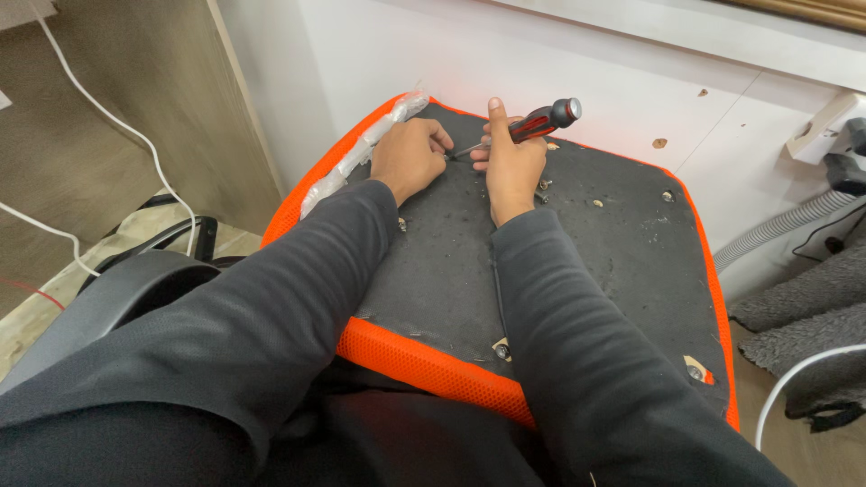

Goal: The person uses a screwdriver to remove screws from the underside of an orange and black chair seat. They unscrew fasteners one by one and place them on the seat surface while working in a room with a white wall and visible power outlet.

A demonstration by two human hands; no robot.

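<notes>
The right hand (512, 167) is grasping a red-and-black screwdriver (532, 124) by the handle, its shaft angling down and left so the tip is meeting the black underside of an orange-edged seat (451, 271) lying across the person's lap. The left hand (408, 158) is curling, knuckles up, right at the tip; whether it is pinching anything cannot be told. Loose screws (544, 185) are lying on the seat just beside the right hand, and a grey hose (780, 225) is running along the wall at right.
</notes>
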